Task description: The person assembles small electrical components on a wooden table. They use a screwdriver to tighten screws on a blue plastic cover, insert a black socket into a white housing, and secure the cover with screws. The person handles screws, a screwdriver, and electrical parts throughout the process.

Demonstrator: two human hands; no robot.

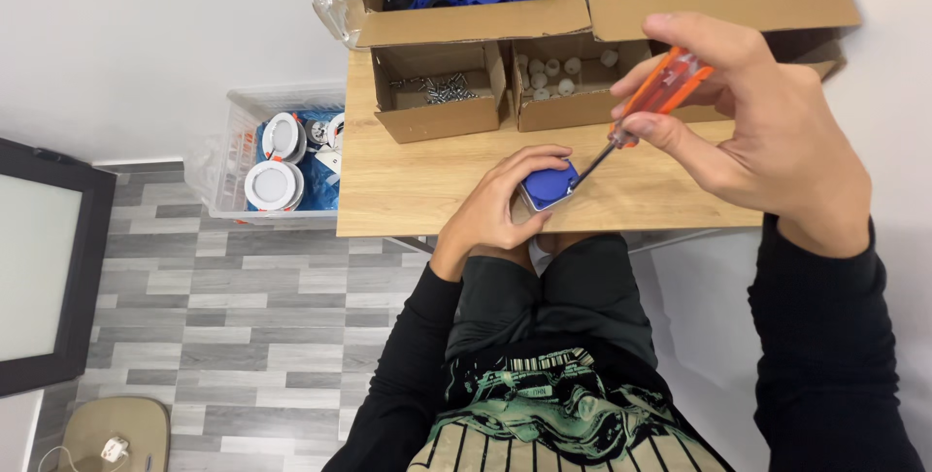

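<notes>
Your left hand [495,210] sits at the near edge of the wooden surface [408,190], fingers [519,163] curled snugly around the small blue-capped part [549,184] — rigid plastic by the look of it, light, probably smooth enough to twist, so hold it by the sides as you do. To the right, your right hand [767,132] is raised, fingers closed on the orange handle of the screwdriver [649,103] — its dark tip meets the blue cap's far-right edge.

Four open brown cardboard boxes [466,20] along table back — clear plastic crate [233,132] on floor.
</notes>
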